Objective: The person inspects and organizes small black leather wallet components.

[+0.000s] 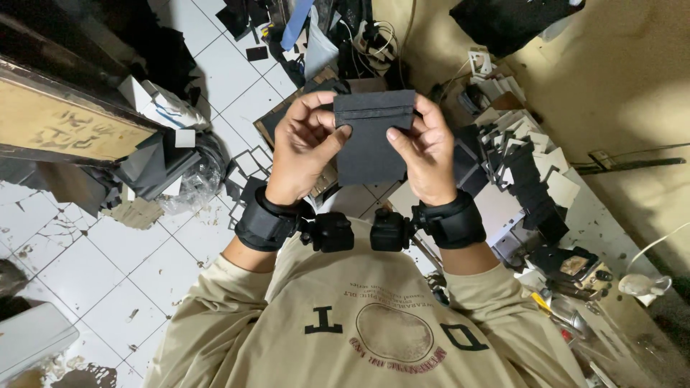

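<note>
A dark grey rectangular piece of stiff sheet material [368, 147] is held up in front of my chest. Its top edge carries a folded or layered strip. My left hand [302, 147] grips the piece's left side, thumb pressed on the front near the strip. My right hand [425, 151] grips the right side the same way, thumb on the front face. Both wrists wear black straps with small black camera units [359, 231] facing inward. My beige printed shirt fills the bottom of the view.
White tiled floor [108, 259] lies below left, with scraps and a clear plastic bag [188, 181]. Stacks of dark and white cut squares [528, 162] lie at right. A wooden board [57, 122] stands at left. Tools and a glass [643, 284] sit lower right.
</note>
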